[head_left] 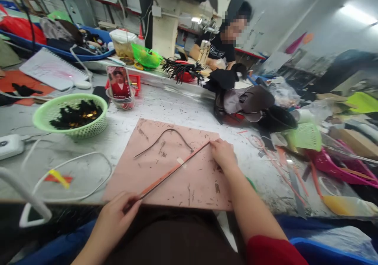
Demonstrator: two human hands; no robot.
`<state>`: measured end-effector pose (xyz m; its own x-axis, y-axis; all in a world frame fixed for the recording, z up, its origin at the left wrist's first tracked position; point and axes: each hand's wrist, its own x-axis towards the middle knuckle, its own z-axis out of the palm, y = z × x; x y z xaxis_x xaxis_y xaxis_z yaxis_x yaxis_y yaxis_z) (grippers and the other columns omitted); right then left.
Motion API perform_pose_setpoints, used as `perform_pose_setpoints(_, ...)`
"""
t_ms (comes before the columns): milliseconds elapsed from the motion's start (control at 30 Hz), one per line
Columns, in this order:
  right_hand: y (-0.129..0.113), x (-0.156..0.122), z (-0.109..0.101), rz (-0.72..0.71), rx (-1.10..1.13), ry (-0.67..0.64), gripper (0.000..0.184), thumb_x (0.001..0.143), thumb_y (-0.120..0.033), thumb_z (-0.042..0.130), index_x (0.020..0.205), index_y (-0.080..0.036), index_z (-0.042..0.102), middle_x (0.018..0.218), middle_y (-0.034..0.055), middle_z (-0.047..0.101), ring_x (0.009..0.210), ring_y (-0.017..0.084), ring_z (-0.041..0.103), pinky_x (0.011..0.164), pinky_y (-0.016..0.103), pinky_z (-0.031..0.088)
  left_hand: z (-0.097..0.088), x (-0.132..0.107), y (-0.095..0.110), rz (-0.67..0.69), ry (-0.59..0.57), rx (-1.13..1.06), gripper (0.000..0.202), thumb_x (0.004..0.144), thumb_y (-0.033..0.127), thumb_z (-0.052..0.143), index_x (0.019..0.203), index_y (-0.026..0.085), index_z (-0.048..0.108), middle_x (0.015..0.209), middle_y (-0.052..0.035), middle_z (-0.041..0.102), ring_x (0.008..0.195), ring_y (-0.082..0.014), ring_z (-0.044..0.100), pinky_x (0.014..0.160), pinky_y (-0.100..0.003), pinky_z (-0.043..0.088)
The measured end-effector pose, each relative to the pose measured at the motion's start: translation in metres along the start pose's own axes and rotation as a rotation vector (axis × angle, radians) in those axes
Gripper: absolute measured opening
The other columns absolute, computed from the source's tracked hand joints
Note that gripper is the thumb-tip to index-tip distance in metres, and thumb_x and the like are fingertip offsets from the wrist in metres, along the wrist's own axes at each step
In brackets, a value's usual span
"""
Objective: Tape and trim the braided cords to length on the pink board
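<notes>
A thin orange-and-dark strip [163,177] runs slantwise over a pink board [124,182] on the table [165,105]. The left hand's [120,213] grip pinches its near end at the board's front edge; the right hand's [223,154] grip pinches the far end between thumb and fingers. A pale piece of tape [181,162] sits at the strip's middle, and a curved dark cord [169,130] lies beyond it. Writing is scarce: the phone [118,83] shows text too small to read, the notebook [53,68] bears blurred pinkish marks, and a co-worker's black shirt [217,52] carries pale print (lettering, perhaps, but illegible).
</notes>
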<state>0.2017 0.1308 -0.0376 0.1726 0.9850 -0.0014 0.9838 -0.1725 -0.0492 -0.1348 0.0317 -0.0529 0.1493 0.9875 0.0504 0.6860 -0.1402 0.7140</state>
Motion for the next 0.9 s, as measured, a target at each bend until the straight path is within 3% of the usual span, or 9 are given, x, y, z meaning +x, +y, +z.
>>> perform_pose_setpoints(167, 0.003, -0.005, 0.002, -0.013, -0.024, -0.019, 0.043, 0.079, -0.011, 0.036, 0.114, -0.016, 0.061, 0.111, 0.0119, 0.06, 0.095, 0.027, 0.052, 0.077, 0.039, 0.031, 0.0, -0.009, 0.01, 0.002, 0.001, 0.008, 0.014, 0.074, 0.028, 0.051, 0.067, 0.021, 0.06, 0.063, -0.0003, 0.062, 0.057, -0.015, 0.057, 0.056, -0.023, 0.046)
perform_pose_setpoints(567, 0.006, -0.006, 0.007, -0.026, -0.036, 0.01, 0.041, 0.079, -0.013, 0.038, 0.11, -0.02, 0.063, 0.109, 0.0094, 0.061, 0.091, 0.023, 0.053, 0.074, 0.035, 0.029, 0.007, -0.01, 0.019, -0.054, -0.013, 0.09, 0.014, 0.075, 0.024, 0.046, 0.071, 0.021, 0.059, 0.069, -0.0011, 0.064, 0.064, -0.016, 0.06, 0.06, -0.026, 0.047)
perform_pose_setpoints(900, 0.009, -0.002, 0.01, -0.024, 0.116, -0.002, 0.042, 0.077, -0.011, 0.039, 0.109, -0.016, 0.064, 0.106, 0.0122, 0.061, 0.094, 0.027, 0.053, 0.08, 0.04, 0.031, 0.007, -0.006, 0.026, -0.124, -0.01, 0.161, 0.012, 0.073, 0.025, 0.046, 0.066, 0.022, 0.055, 0.066, -0.0003, 0.062, 0.062, -0.016, 0.059, 0.058, -0.025, 0.044)
